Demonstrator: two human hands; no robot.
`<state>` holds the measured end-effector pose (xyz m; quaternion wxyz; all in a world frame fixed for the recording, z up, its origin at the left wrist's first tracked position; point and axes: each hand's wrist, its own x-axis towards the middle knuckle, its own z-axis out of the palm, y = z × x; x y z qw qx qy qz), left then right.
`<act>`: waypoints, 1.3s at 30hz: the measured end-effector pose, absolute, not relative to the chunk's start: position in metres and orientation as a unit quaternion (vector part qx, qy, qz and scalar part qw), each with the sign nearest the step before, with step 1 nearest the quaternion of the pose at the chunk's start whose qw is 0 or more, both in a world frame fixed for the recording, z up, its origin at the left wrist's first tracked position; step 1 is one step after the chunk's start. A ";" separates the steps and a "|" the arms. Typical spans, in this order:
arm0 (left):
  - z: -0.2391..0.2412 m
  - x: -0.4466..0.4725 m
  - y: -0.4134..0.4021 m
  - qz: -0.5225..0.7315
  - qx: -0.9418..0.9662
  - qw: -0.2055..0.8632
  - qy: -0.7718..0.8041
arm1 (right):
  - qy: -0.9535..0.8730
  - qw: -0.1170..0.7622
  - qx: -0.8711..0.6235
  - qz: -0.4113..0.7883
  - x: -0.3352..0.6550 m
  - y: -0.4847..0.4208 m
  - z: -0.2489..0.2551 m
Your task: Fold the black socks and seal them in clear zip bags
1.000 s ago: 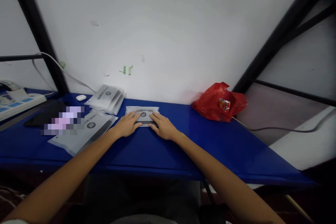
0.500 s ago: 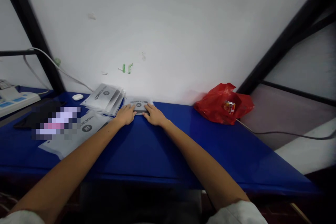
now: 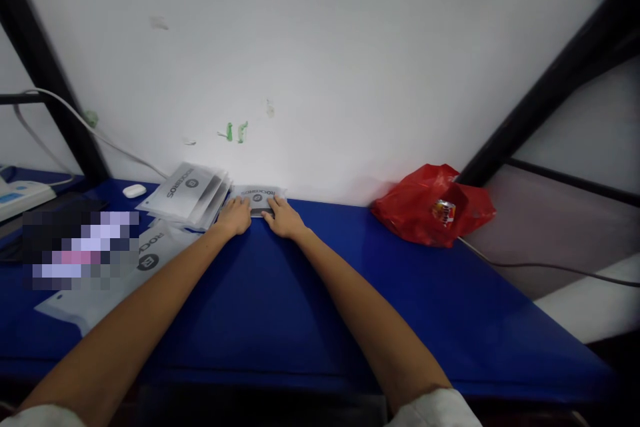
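Note:
A frosted plastic bag (image 3: pixel 257 195) printed ROCKBROS lies flat at the back of the blue table, against the wall, with a dark band along its near side. My left hand (image 3: pixel 235 216) rests on its left end, fingers stretched forward. On its right end lies my right hand (image 3: pixel 283 217), fingers also stretched out and the thumb pointing inward. Just left of my left hand sits a stack of similar plastic bags (image 3: pixel 187 190). Another larger ROCKBROS bag (image 3: pixel 125 273) lies nearer, partly behind my left forearm.
A red plastic bag (image 3: pixel 415 207) with a small wrapper stands at the back right. A white earbud case (image 3: pixel 134 191), a pixelated dark item and a white power strip (image 3: pixel 27 195) lie left. Black metal posts (image 3: pixel 55 87) flank the blue table (image 3: pixel 250 320).
The view has shifted slightly, so the table's left-hand items sit further left and the red bag further right. Both hands stay on the plastic bag, the right thumb drawn in a little.

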<state>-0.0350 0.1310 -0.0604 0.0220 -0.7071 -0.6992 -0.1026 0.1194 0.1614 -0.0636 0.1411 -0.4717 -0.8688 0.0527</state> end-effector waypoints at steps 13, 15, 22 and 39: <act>-0.051 -0.006 0.078 -0.154 -0.773 0.006 -0.615 | -0.825 0.155 -0.536 0.087 0.180 0.125 -0.058; -0.054 -0.005 0.061 -0.133 -0.783 -0.026 -0.607 | -0.821 0.138 -0.547 0.086 0.197 0.113 -0.057; -0.070 0.000 0.021 -0.136 -0.779 -0.068 -0.608 | -0.821 0.122 -0.553 0.065 0.228 0.074 -0.068; -0.059 -0.012 -0.002 -0.199 -0.775 0.001 -0.600 | -0.811 0.175 -0.556 0.050 0.231 0.076 -0.078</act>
